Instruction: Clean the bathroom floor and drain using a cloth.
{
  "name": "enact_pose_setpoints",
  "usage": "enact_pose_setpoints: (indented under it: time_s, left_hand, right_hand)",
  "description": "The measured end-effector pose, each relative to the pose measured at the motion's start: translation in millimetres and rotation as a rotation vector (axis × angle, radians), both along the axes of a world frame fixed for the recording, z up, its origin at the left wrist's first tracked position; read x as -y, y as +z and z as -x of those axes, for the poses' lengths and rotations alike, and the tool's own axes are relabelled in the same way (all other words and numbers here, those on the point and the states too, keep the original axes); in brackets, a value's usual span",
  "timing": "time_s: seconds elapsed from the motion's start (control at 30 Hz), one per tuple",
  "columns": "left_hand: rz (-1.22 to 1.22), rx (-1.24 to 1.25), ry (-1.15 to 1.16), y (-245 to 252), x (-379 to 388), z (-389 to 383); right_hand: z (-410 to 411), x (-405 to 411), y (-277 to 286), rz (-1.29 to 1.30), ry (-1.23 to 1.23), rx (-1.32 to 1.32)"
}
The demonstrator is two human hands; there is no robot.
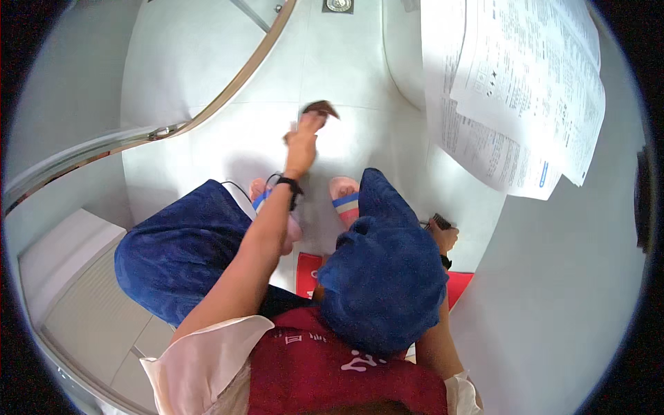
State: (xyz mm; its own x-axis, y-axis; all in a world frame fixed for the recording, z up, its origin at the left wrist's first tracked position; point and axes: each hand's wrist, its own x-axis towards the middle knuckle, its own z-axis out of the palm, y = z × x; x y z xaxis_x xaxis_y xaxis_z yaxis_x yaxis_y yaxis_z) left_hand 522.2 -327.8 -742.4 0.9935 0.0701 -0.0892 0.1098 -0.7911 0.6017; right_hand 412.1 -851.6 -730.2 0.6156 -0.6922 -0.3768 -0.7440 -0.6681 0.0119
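Out in front of me, above the pale floor tiles (pixel 259 119), my left hand (pixel 303 145) grips a dark brown object (pixel 322 108), blurred, perhaps a brush or a tuft of hair. A black band circles that wrist. On the right, beside my knee, my right hand (pixel 445 238) is closed around a small black comb-like or brush-like thing (pixel 441 221), partly hidden by the fingers. My knees are bent in blue trousers (pixel 181 244), and a maroon apron (pixel 321 363) covers my front. Striped slippers (pixel 346 205) are on my feet.
A curved metal-edged rail (pixel 233 93) with glass runs along the left. Printed paper sheets (pixel 519 93) hang at the upper right beside a white fixture (pixel 404 57). A round floor drain (pixel 338 5) lies at the top. A red mat (pixel 306 270) lies under me.
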Motion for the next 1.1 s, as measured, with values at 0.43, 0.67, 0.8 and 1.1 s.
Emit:
enact_pose_setpoints:
  time_s: [0.43,0.67,0.8,1.1]
  left_hand:
    - [-0.367,0.207,0.150,-37,-30,-112]
    - [-0.140,0.129,-0.571,-3,116,-93]
    - [-0.070,0.265,-0.633,-21,70,-115]
    - [-0.387,0.170,0.200,-45,-114,-281]
  right_hand:
    - [-8,-1,30,-0.377,0.201,0.371]
    - [-55,-40,71,-0.776,0.182,0.473]
    - [-88,-84,76,-1.105,0.077,0.393]
    - [-170,-198,92,-1.176,0.401,0.247]
